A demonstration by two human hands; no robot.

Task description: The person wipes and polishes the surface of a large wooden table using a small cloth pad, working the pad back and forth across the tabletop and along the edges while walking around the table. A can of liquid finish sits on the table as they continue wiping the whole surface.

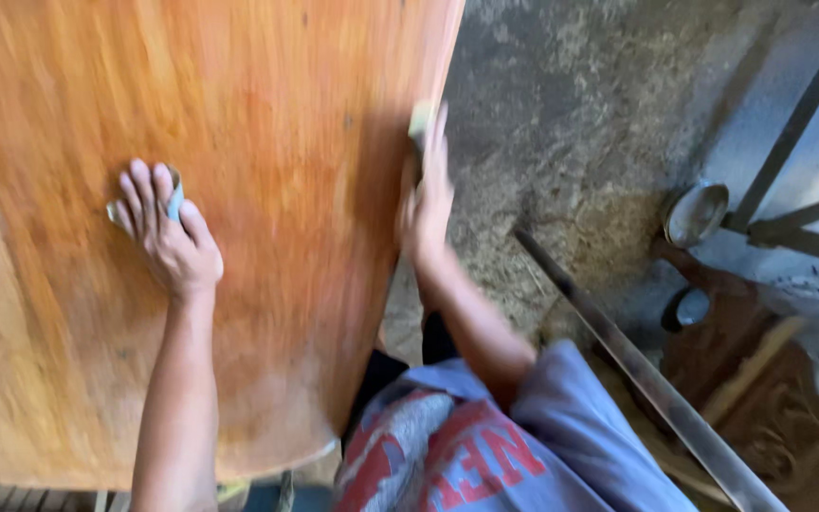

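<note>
Plainly, my left hand lay flat on the broad orange-brown wooden panel, fingers spread and pressed down on a small pale blue-grey pad, likely a bit of sanding paper, so that the whole palm bore on it. My right hand was at the panel's right edge, fingers stretched along it and closed lightly on a second pale pad; held that way, I judged, to steady the edge and work it at once. The picture was blurred there, so I could not tell how firmly it gripped. My two hands were well apart, one in the middle of the panel, one at its rim.

The panel filled the left of the view, tilted toward me, its lower end near my grey shirt with red print.

By count: one panel, two pads, two hands. On the dusty concrete floor to my right lay one long flat metal bar, slanting. Beyond it stood two round metal tins, one larger, one smaller, beside dark metal frame legs and some carved brown wood.
</note>
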